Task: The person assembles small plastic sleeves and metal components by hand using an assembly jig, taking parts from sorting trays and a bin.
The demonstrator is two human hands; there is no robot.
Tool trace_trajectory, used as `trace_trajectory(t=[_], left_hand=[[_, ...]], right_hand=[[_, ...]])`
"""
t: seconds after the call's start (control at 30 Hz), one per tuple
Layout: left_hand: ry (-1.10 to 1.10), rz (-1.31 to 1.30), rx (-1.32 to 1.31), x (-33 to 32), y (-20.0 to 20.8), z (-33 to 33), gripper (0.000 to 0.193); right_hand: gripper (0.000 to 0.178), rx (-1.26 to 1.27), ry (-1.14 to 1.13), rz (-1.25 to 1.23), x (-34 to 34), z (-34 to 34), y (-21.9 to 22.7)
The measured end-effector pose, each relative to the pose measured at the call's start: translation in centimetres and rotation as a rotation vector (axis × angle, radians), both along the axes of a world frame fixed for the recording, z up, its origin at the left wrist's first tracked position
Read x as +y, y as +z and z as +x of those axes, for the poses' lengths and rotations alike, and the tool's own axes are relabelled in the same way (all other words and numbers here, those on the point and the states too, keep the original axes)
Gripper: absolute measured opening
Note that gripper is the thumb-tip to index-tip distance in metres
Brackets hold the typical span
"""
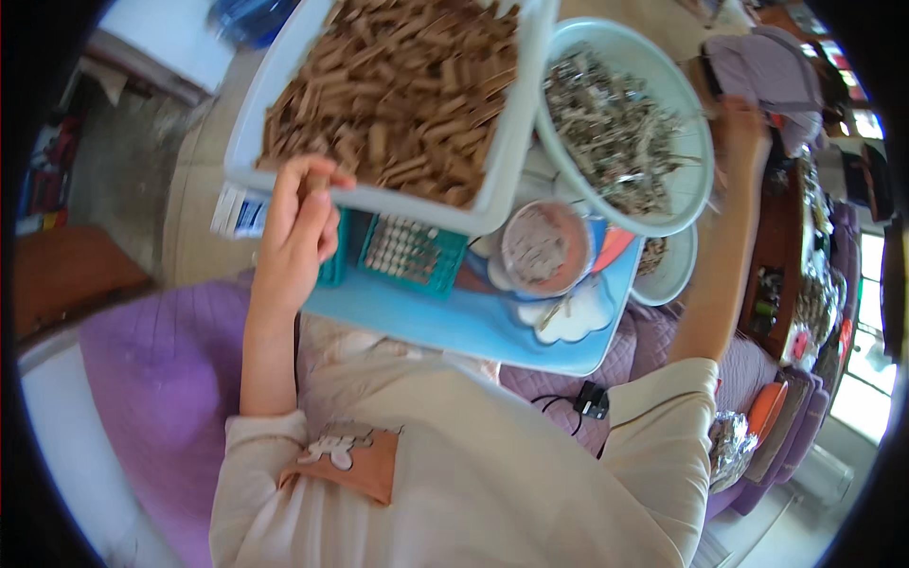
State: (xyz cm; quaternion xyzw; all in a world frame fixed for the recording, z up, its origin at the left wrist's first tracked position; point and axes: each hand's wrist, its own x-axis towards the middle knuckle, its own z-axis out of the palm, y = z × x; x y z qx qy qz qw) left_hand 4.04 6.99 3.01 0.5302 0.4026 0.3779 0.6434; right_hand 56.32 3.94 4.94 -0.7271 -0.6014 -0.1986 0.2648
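Your left hand [298, 227]: grip clamped on brown stick at tray [251, 142] rim; tray heaped, much left; rack [412, 254] partly filled; right hand [743, 133] beside bowl [696, 161], grip state: cannot tell.

White bin [254, 123]: smooth plastic, slightly translucent, dull sheen.
Brown sticks [407, 80]: wood-like or pressed cardboard, matt, rough-cut.
Pale green bowl [691, 189]: glossy plastic, smooth rim.
Grey scraps [611, 128]: metallic-looking, dull silver, ragged.
Blue tray [445, 317]: smooth plastic, soft gloss.
Teal basket [414, 254]: plastic lattice, matt.
Round tub [546, 248]: clear plastic, shiny.
Purple cover [156, 379]: quilted cloth, matt, soft.
Cream sleeves [492, 473]: woven cloth, matt, with an orange fabric patch [355, 464].
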Motion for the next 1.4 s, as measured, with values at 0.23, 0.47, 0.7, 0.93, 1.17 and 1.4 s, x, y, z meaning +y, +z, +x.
trace_trajectory(t=[0.23,0.47,0.7,0.93,1.17,1.4], left_hand=[[-0.016,-0.067,-0.16,-1.2,-0.2,-3.2,0.03],[-0.101,-0.249,-0.159,-3.2,-2.4,-6.8,0.029],[0.058,-0.157,-0.247,-4.9,-2.5,-6.7,0.029],[-0.157,-0.645,-0.249,-8.5,-11.1,-8.4,0.039],[-0.03,-0.465,-0.022,-10.2,-12.9,-4.2,0.065],[-0.077,-0.604,-0.184,-10.9,-13.0,-4.9,0.045]], right_hand=[[0.023,0.098,-0.143,-0.255,0.3,-5.9,3.8],[0.027,0.608,0.076,-0.03,-0.6,-5.2,5.0],[0.029,1.167,0.277,0.049,-6.5,-14.8,5.8],[0.034,1.336,0.247,-0.365,-14.2,-28.6,0.4],[0.03,1.393,0.136,-0.621,-19.0,-34.5,-3.5],[0.023,1.35,0.1,-0.652,-19.3,-38.7,-4.8]])
